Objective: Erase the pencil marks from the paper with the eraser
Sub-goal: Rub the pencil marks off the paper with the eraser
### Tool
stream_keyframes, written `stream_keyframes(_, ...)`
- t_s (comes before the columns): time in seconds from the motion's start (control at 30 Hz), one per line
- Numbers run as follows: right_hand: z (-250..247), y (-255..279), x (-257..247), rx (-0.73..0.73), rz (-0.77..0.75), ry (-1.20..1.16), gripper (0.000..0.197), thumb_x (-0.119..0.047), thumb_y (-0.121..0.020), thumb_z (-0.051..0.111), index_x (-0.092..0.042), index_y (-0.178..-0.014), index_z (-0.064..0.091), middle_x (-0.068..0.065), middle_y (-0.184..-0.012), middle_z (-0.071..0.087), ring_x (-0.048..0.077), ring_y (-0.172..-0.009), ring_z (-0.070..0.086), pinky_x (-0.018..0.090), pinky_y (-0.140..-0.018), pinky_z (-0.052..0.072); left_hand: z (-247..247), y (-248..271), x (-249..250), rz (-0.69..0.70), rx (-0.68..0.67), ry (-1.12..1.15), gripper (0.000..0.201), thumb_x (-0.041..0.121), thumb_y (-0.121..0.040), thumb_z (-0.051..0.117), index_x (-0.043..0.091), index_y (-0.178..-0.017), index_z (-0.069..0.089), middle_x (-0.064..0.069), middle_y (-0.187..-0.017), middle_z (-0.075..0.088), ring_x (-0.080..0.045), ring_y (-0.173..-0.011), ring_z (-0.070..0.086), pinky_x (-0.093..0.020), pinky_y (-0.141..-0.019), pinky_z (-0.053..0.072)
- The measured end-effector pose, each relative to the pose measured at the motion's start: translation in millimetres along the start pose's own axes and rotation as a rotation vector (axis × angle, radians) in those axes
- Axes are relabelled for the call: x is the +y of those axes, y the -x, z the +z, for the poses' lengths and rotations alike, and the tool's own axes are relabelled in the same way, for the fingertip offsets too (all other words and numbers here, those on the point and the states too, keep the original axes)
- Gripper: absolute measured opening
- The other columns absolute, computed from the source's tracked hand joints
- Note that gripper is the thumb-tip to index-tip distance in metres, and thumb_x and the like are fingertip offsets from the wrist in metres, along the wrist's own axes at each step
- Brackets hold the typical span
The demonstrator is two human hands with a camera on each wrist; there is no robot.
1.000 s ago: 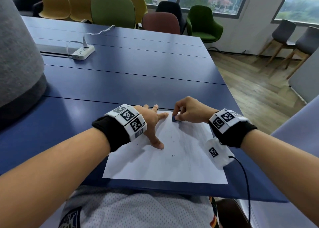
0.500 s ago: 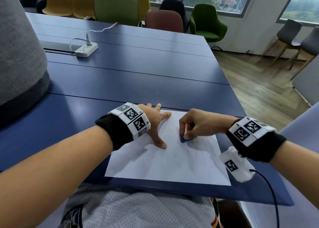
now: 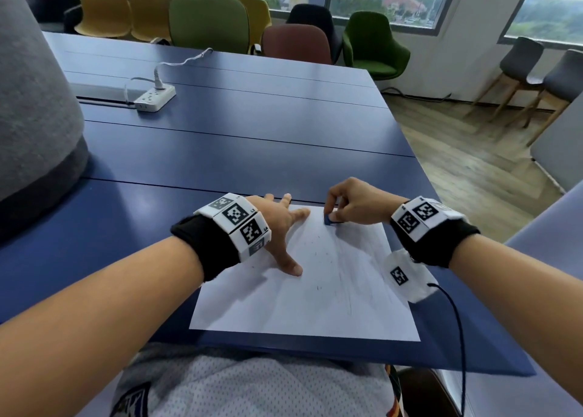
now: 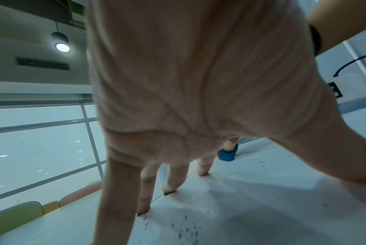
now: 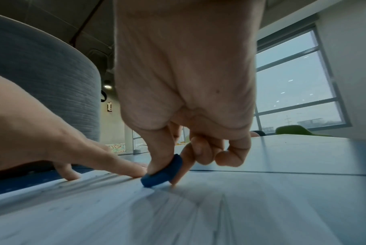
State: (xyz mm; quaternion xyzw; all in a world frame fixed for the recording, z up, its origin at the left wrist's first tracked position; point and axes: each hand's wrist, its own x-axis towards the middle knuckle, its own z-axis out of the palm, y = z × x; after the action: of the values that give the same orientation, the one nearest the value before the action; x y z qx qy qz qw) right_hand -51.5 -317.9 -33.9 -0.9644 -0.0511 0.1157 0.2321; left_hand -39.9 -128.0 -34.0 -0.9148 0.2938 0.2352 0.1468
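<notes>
A white sheet of paper lies at the near edge of the blue table, with faint grey pencil streaks and dark crumbs across its middle. My left hand presses flat on the paper's left part with fingers spread. My right hand pinches a small round blue eraser between thumb and finger near the paper's far edge. In the right wrist view the eraser stands tilted with its lower rim on the paper. In the left wrist view the eraser shows beyond my spread fingers.
A white power strip with a cable lies on the far left of the table. A grey padded partition rises at the left. Several coloured chairs line the table's far side. The table's right edge drops to a wooden floor.
My right hand with the eraser has moved away from me, back up to the paper's far edge, after a stroke toward me half a second ago. My left hand has stayed pressed on the sheet.
</notes>
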Motion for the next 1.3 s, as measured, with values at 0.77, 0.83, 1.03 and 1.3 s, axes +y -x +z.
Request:
stream_keyframes(0.77,0,8,5,-0.09,0.019,-0.032,0.005,-0.014,-0.081,0.07,-0.018,-0.083,0.069,-0.005,-0.067,0.059,0.01,-0.062,0.051,0.021,-0.059,0.039,-1,0,0,-0.001,-0.008,0.004,0.127,0.082,-0.058,0.069,0.043,-0.153,-0.007,-0.001,-0.164,-0.009,-0.035,-0.149,0.007,-0.053,-0.114,0.025)
stream_keyframes(0.83,-3,15,1,-0.234,0.008,0.021,0.007,-0.014,-0.082,0.069,-0.02,-0.085,0.069,-0.003,-0.069,0.062,0.011,-0.063,0.053,0.022,-0.062,0.041,-1,0,0,-0.001,-0.01,0.005,0.128,0.082,-0.058,0.069,0.043,-0.153,-0.008,-0.002,-0.164,-0.009,-0.035,-0.149,0.006,-0.053,-0.114,0.025)
stream_keyframes(1.03,-1,0,0,-0.028,0.018,0.04,0.004,-0.015,-0.082,0.07,-0.019,-0.085,0.069,-0.013,-0.071,0.054,0.0,-0.064,0.048,0.017,-0.057,0.035,-1,1,0,-0.002,-0.006,0.004,0.127,0.082,-0.059,0.068,0.043,-0.153,-0.008,-0.001,-0.164,-0.009,-0.034,-0.149,0.006,-0.052,-0.114,0.025)
stream_keyframes(1.3,-5,10,-1,-0.207,-0.019,0.066,0.006,-0.015,-0.084,0.067,-0.018,-0.089,0.069,-0.009,-0.068,0.061,0.004,-0.06,0.053,0.017,-0.058,0.039,1,1,0,0.01,0.019,0.002,0.126,0.081,-0.06,0.069,0.041,-0.154,-0.006,-0.003,-0.164,-0.007,-0.033,-0.148,0.011,-0.046,-0.113,0.027)
